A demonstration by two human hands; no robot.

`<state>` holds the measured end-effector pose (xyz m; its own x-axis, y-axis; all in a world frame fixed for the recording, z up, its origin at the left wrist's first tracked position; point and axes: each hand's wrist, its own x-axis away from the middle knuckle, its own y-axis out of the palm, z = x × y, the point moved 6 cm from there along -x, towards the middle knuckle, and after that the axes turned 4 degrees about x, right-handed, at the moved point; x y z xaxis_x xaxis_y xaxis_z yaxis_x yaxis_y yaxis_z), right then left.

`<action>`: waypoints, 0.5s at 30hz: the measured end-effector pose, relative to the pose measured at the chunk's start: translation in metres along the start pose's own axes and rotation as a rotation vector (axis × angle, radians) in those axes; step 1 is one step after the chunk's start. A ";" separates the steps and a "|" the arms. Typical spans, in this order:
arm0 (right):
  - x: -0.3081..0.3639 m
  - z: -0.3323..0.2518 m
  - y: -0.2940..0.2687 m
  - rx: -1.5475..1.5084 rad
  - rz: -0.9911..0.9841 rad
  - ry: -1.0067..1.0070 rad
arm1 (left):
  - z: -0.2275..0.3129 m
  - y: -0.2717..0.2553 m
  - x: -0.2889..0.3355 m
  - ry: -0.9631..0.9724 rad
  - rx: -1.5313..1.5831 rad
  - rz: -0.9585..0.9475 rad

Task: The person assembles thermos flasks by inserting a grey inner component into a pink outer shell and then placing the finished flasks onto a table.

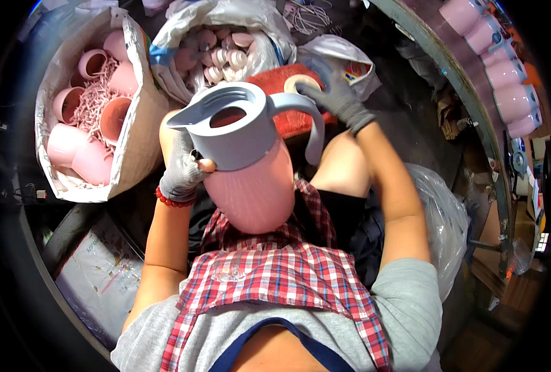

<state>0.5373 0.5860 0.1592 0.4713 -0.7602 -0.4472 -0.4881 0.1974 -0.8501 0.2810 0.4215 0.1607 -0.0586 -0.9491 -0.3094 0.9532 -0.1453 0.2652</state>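
My left hand (185,164), in a grey glove with bare fingertips, is closed on a jug (250,192). The jug has a pink body and a blue-grey collar, spout and handle. It tilts, and its round top opening faces up toward me. My right hand (340,99), also gloved in grey, is at a cream round piece (302,84) beyond the jug's handle. Its fingers are smeared by motion, so its grip on the piece is unclear. The cream piece is over a red cloth-covered block (294,121), partly hidden behind the jug.
At the left stands a white woven sack (136,149) with pink jug bodies (71,146) and pink strands. Beyond the jug, a plastic-lined bag (269,53) holds small pink and white parts (226,59). Several pink jugs (505,74) line a curved ledge at the right.
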 end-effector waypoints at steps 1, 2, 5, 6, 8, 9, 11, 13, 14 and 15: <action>0.003 0.013 0.022 0.119 -0.037 0.031 | 0.013 0.003 -0.008 0.051 -0.044 -0.012; 0.002 0.021 0.041 0.231 -0.074 0.058 | 0.022 0.005 -0.016 0.106 -0.077 -0.012; 0.012 0.034 0.055 0.478 -0.043 0.064 | 0.023 0.010 -0.042 0.274 -0.029 0.018; 0.008 0.024 0.062 0.445 -0.163 0.070 | 0.027 0.009 -0.050 0.320 0.062 -0.005; 0.004 0.026 0.065 0.396 -0.237 0.092 | 0.035 0.017 -0.061 0.425 -0.053 -0.057; 0.003 0.027 0.061 0.361 -0.248 0.105 | 0.034 0.020 -0.069 0.442 -0.033 -0.081; 0.004 0.033 0.047 0.414 -0.352 0.201 | 0.035 0.034 -0.080 0.450 -0.036 -0.105; 0.006 0.066 0.012 0.106 -0.171 0.333 | 0.020 0.042 -0.099 0.496 -0.017 -0.118; 0.006 0.070 -0.006 -0.041 -0.048 0.400 | 0.014 0.046 -0.106 0.475 -0.026 -0.129; 0.008 0.083 -0.025 -0.403 0.022 0.566 | 0.013 0.051 -0.112 0.513 -0.086 -0.136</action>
<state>0.6138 0.6265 0.1535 0.0564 -0.9861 -0.1565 -0.7795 0.0545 -0.6241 0.3327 0.5162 0.2211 -0.0511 -0.6622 -0.7476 0.9693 -0.2130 0.1225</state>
